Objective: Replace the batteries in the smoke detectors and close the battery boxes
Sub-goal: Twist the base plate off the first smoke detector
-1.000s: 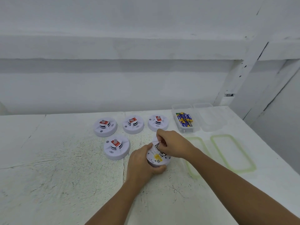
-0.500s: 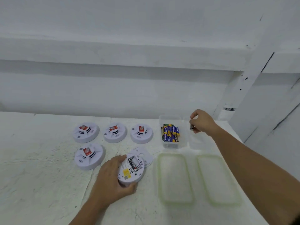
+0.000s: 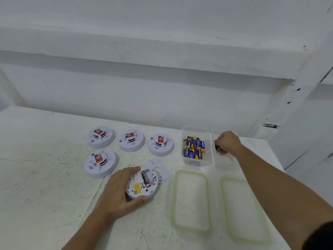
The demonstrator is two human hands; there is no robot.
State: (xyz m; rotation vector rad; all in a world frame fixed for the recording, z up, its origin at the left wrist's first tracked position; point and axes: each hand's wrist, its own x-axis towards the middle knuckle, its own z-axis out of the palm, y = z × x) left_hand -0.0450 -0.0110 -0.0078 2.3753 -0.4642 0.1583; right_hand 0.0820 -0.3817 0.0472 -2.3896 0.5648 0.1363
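We judge this a bare workroom or utility space. A rough white-painted wall (image 3: 144, 98) with a plain ledge (image 3: 162, 51) fills the upper frame, and a post (image 3: 295, 98) at the right shows chipped paint. A scuffed, scratched white table (image 3: 45, 186) below carries smoke detectors (image 3: 100, 137) in rows at centre.

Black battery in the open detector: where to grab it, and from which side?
Pinch the black battery by its long sides near one end, coming from above and from the right. It lies flat in its slot in the upturned detector; the slot beside it on the right looks empty, giving finger room, while the left hand covers the left rim.
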